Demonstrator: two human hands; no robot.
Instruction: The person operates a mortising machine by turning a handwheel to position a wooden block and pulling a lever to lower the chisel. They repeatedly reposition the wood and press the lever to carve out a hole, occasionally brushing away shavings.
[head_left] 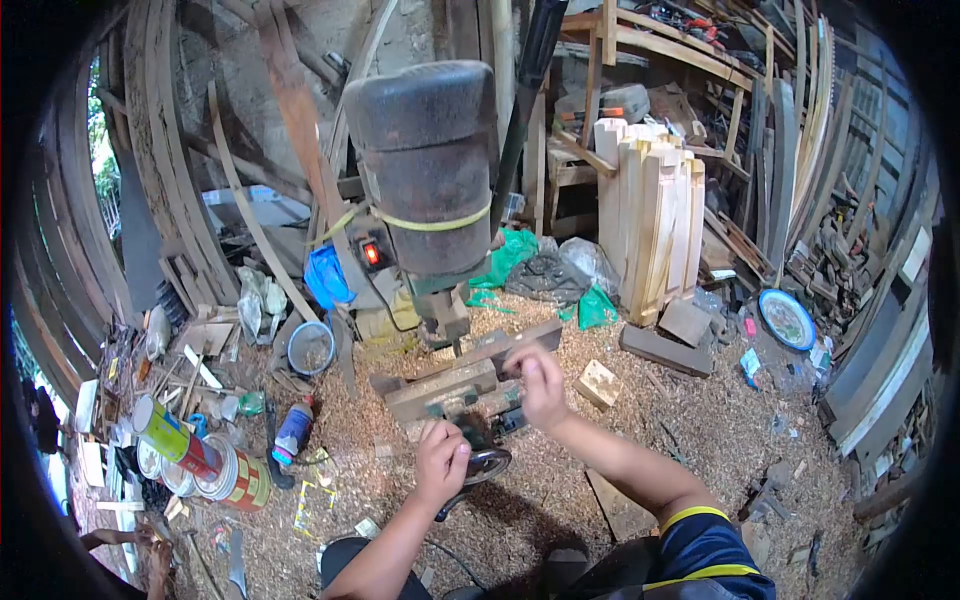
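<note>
Before me stands a machine with a dark, worn motor housing (425, 165), a yellow band round it and a lit red switch (371, 253). Its bit (457, 348) hangs over a wooden piece (440, 390) on the machine's table. My left hand (441, 460) is closed at the near side of that piece, by a round handwheel (488, 467); what it holds, if anything, is hidden. At the right end of the wood, my right hand (540, 385) has its fingers curled, and I cannot make out anything in them.
Wood shavings cover the floor (640, 450). A small wood block (598, 384) lies right of the machine, below stacked pale wooden pieces (660, 215). Buckets (240, 478) and a blue bottle (293, 433) are at left. Another person's hand (160, 558) shows at bottom left.
</note>
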